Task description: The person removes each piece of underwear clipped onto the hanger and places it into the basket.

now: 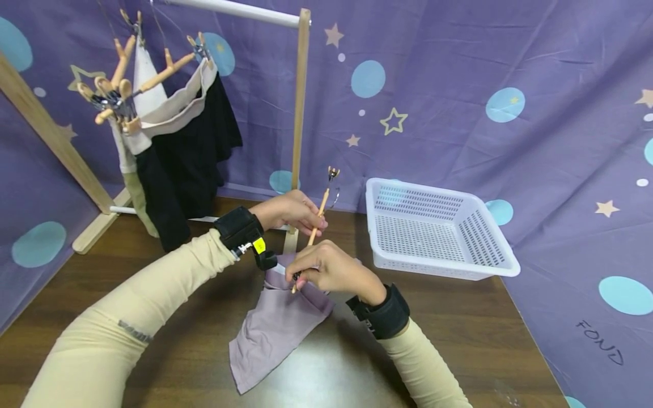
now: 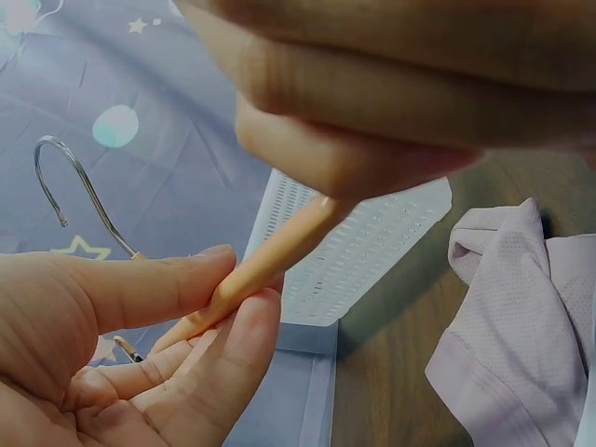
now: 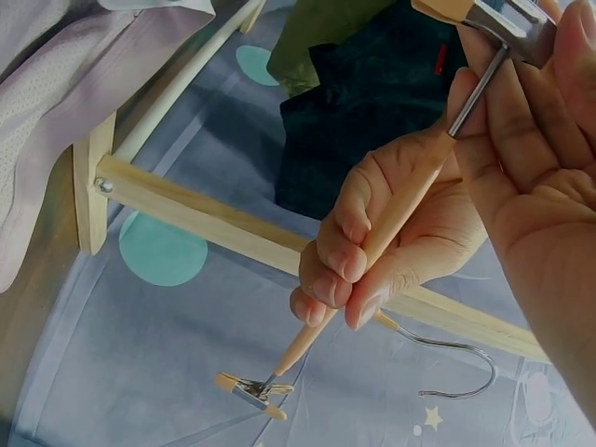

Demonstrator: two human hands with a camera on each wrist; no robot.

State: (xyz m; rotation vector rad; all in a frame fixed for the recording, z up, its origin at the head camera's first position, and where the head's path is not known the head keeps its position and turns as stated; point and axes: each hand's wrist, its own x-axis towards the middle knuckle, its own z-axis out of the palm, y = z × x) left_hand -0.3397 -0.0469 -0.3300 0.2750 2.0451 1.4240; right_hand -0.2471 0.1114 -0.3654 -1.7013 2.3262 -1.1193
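Note:
A wooden clip hanger (image 1: 325,202) with a metal hook (image 2: 82,182) is held up in the air above the table. My left hand (image 1: 292,212) pinches its wooden bar between thumb and fingers near the middle. My right hand (image 1: 334,268) grips the clip (image 3: 512,26) at the near end. Out at the far end, the other clip (image 3: 253,395) hangs free. Under my hands lies a light purple garment (image 1: 278,326), spread on the table with its top edge partly hidden by the right hand; whether the near clip touches it, I cannot tell.
A white plastic basket (image 1: 378,256) stands at the back right of the wooden table (image 1: 439,340). At the left is a wooden rack (image 1: 301,102), where clip hangers (image 1: 168,73) carry dark shorts (image 1: 186,147) and other clothes. A purple patterned curtain (image 1: 439,130) encloses the back.

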